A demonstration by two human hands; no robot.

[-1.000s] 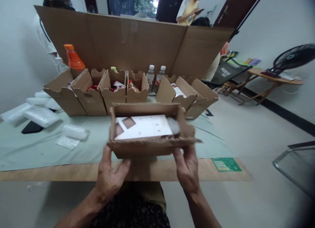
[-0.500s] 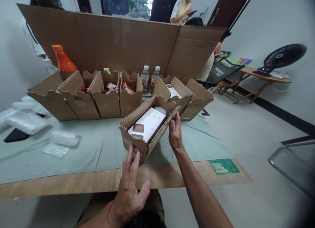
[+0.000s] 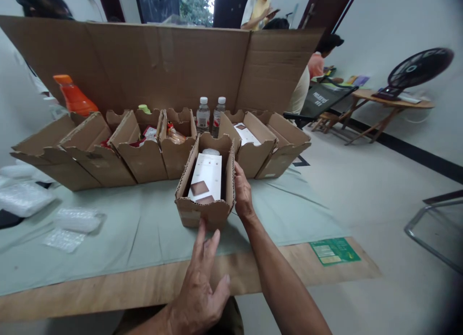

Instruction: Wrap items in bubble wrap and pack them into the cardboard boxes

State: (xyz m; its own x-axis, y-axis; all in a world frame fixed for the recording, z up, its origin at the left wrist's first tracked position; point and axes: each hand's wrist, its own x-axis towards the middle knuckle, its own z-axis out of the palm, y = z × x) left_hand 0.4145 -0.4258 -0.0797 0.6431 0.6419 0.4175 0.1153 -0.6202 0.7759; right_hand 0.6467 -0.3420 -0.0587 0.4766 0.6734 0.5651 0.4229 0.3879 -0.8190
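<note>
A narrow open-topped cardboard box stands on the green cloth in front of me. Inside lies a white box with brown squares, and something clear and rounded sits behind it. My left hand is open with spread fingers, its fingertips at the lower front wall of the cardboard box. Flat against the outside of the right wall rests my right hand; its fingers are stretched forward and its thumb cannot be seen.
Several similar cardboard bins stand in a row behind, before a tall cardboard panel. Two clear bottles and an orange bottle stand at the back. Bubble wrap lies left. A fan and people are beyond.
The cardboard box has turned from slanting rightward to pointing almost straight away from me. Both hands have moved with it, the right one leftward. The view has shifted slightly.
</note>
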